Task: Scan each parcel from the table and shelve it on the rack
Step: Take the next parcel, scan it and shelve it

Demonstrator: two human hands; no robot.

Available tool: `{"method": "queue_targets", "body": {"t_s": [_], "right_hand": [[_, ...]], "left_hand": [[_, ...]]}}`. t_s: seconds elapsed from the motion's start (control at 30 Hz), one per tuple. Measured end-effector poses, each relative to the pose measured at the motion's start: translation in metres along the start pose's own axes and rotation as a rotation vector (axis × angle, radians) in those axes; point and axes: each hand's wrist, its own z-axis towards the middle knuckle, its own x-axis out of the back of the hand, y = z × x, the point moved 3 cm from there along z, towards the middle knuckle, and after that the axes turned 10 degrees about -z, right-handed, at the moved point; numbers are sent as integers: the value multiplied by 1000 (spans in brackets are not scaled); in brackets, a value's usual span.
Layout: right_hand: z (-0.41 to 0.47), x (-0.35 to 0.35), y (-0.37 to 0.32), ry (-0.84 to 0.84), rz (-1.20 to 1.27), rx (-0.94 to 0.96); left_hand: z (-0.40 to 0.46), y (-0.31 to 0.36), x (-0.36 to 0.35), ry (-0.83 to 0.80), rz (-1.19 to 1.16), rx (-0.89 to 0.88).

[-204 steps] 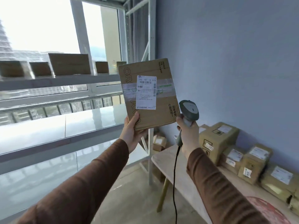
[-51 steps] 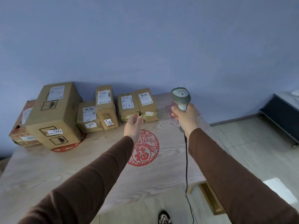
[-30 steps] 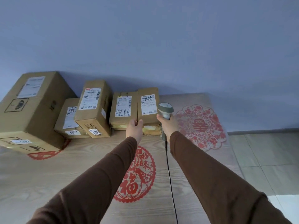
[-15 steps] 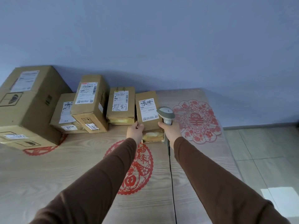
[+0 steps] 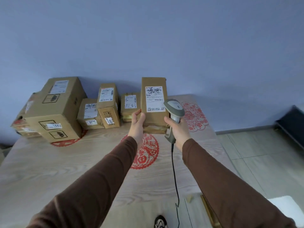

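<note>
**One parcel up, four waiting by the wall**

One narrow brown parcel [image 5: 154,102] stood upright in my left hand [image 5: 137,123], lifted clear of the table [image 5: 49,170]. My thumb lay across its front near the lower left corner and my fingers curled round behind it, so I gripped it by that edge. Its white label [image 5: 155,99] faced me, with dark handwriting scrawled over the barcode near the top.

My right hand [image 5: 178,130] was closed round the handle of the grey scanner [image 5: 174,108]. The scanner's head sat just beside the parcel's right edge, level with the bottom of the label, and its black cable [image 5: 174,171] hung down past my wrist toward the floor.

Four more boxes were lined up along the back of the table against the blue wall [image 5: 148,38]. A big box [image 5: 54,109] sat at the far left, with a sticker reading 1042. Next to it came a low small box [image 5: 89,114], then a taller box [image 5: 108,106], then a short box [image 5: 130,106] with handwriting on its label, partly hidden behind my left hand and the parcel I held.

Red paper cutouts lay flat on the wood: one round cutout [image 5: 146,153] under my forearms, another cutout [image 5: 195,116] to the right of the scanner. Both my sleeves were brown.
</note>
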Motion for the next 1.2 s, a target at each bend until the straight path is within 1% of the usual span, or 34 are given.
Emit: {"method": "queue_targets", "body": {"t_s": [0.13,0.23,0.27,0.37,0.43,0.5,0.6,0.77,0.83,0.9,1.0,1.2], "right_hand": [[-55,1,-42,22,19,99],[-83,4,-73,31,58,164],[-90,5,-82,25,62,185],[-107,9,-109,12,84,241],[-114,13,-125,4,114,268],[-120,18,-139,-7,107,306],[-127,27,-156,-15,53,361],[-143,35,-181,32,-11,488],[-154,35,-193,38,-22,540],[-167,31,-206,3,-55,595],[-183,24,-221,-10,-110,638],[-188,18,-229,113,-195,658]], "left_hand": [[-49,46,-3,-40,4,-27],[-76,75,-6,15,-53,11],[-83,84,-7,12,-66,-5],[-105,108,-18,-78,-28,-90],[-120,123,-27,-165,4,-114],[-125,135,-29,-210,-8,-149],[-129,144,-34,-260,-103,-186],[-134,158,-46,-254,-157,-254],[-134,164,-47,-250,-153,-274],[-133,170,-46,-243,-134,-289],[-134,175,-46,-229,-95,-304],[-134,172,-47,-231,-62,-318]]}}
